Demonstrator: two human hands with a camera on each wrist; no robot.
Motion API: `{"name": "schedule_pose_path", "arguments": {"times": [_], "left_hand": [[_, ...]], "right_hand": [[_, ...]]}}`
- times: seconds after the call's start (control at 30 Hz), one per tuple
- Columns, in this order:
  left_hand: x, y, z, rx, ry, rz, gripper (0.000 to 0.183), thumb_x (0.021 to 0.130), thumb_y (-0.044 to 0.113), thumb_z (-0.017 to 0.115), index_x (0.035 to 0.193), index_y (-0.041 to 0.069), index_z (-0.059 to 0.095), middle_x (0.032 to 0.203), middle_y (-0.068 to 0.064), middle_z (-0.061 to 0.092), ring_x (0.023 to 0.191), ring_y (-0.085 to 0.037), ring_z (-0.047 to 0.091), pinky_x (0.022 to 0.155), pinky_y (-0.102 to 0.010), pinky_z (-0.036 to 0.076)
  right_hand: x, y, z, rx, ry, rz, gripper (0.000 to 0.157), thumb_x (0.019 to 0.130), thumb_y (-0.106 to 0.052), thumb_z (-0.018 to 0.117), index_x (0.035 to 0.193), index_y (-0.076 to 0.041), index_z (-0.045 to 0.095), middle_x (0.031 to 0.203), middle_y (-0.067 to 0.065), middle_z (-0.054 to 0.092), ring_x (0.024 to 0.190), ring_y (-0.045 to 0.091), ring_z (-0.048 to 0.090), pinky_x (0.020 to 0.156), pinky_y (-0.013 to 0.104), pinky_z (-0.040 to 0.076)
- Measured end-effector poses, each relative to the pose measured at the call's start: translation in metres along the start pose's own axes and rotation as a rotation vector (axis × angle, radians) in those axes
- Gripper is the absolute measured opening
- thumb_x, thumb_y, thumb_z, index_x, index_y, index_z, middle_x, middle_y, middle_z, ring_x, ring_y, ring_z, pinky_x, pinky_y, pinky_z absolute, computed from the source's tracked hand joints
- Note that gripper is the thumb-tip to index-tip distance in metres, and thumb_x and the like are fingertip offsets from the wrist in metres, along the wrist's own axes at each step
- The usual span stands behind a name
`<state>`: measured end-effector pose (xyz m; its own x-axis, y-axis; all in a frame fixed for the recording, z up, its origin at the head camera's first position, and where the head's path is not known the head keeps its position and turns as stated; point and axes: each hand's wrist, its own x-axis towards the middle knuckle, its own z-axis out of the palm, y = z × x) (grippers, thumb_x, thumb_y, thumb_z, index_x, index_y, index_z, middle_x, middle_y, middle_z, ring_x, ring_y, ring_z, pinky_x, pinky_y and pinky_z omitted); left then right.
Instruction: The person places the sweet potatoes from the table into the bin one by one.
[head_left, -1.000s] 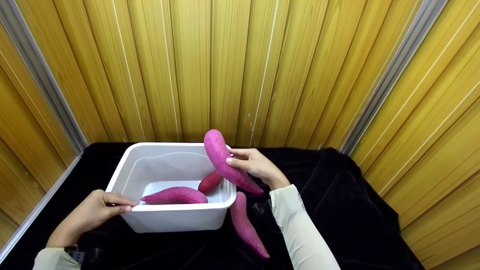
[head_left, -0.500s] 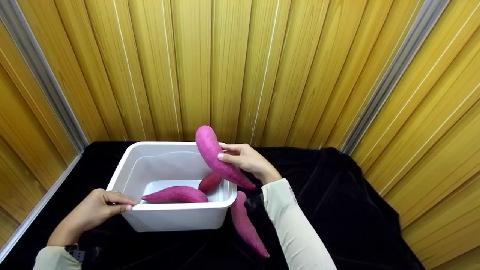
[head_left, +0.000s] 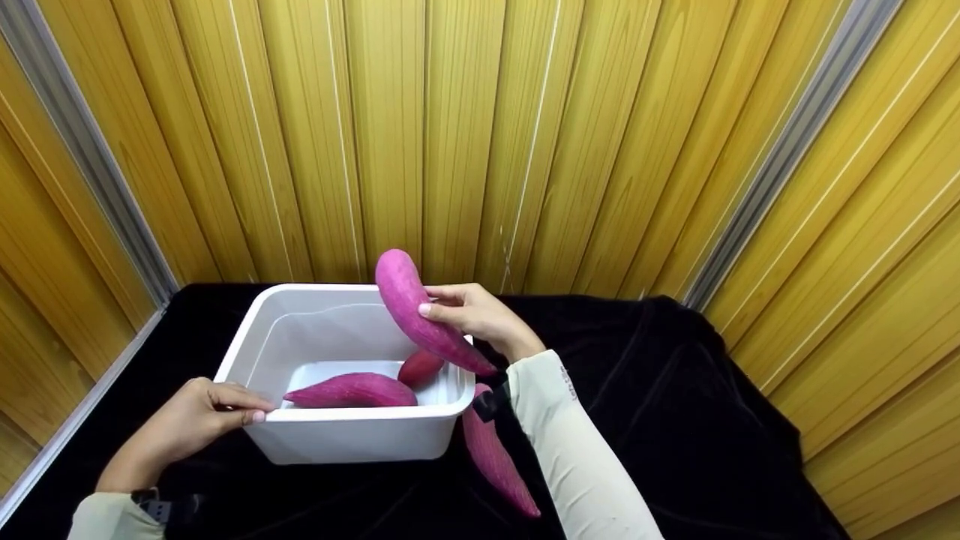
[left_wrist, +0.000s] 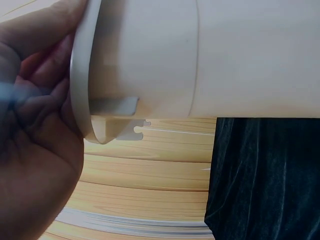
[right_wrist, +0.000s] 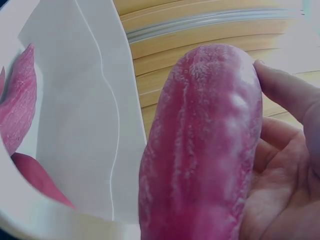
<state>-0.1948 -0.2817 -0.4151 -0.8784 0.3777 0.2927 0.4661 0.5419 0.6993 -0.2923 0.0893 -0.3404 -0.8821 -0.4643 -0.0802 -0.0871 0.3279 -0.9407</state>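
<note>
A white plastic bin (head_left: 360,439) stands on black cloth, and my left hand (head_left: 184,424) pinches the rim at its near left corner. The left wrist view shows the fingers curled over that rim (left_wrist: 82,65). My right hand (head_left: 480,319) grips a long purple sweet potato (head_left: 416,307), tilted above the bin's right side, its narrow end toward me. In the right wrist view this sweet potato (right_wrist: 200,145) fills the middle, thumb on one side. Inside the bin lie another purple sweet potato (head_left: 352,390) and a smaller red one (head_left: 421,367), partly hidden by the held one.
One more purple sweet potato (head_left: 499,465) lies on the black cloth (head_left: 675,420) right of the bin, partly covered by the right wrist's strap. Yellow wood-look panels (head_left: 457,150) wall in the back and both sides, with grey metal strips (head_left: 795,150) at the corners.
My right hand has carried the gripped sweet potato leftward, farther over the bin. The left hand stays at the rim, and the bin has hardly moved.
</note>
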Motion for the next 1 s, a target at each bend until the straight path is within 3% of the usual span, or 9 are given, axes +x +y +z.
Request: {"name": "schedule_pose_path", "arguments": {"times": [0.47, 1.0], "left_hand": [[0.003, 0.0, 0.001, -0.025, -0.013, -0.013, 0.008, 0.079, 0.008, 0.076, 0.087, 0.007, 0.079, 0.088, 0.005, 0.075, 0.084, 0.008, 0.06, 0.071, -0.01, 0.047], [0.0, -0.001, 0.001, 0.011, -0.002, 0.02, 0.008, 0.078, 0.009, 0.077, 0.086, 0.011, 0.079, 0.087, 0.004, 0.075, 0.085, 0.009, 0.06, 0.073, -0.008, 0.046]], "right_hand": [[0.01, -0.004, 0.011, 0.04, 0.003, 0.038, 0.049, 0.09, -0.025, 0.068, 0.136, -0.013, 0.055, 0.12, 0.009, 0.067, 0.095, 0.014, 0.065, 0.084, 0.031, 0.054], [0.015, -0.002, 0.02, -0.002, -0.006, 0.001, 0.05, 0.09, -0.023, 0.068, 0.137, -0.014, 0.054, 0.119, 0.009, 0.068, 0.098, 0.013, 0.064, 0.084, 0.029, 0.053]]}}
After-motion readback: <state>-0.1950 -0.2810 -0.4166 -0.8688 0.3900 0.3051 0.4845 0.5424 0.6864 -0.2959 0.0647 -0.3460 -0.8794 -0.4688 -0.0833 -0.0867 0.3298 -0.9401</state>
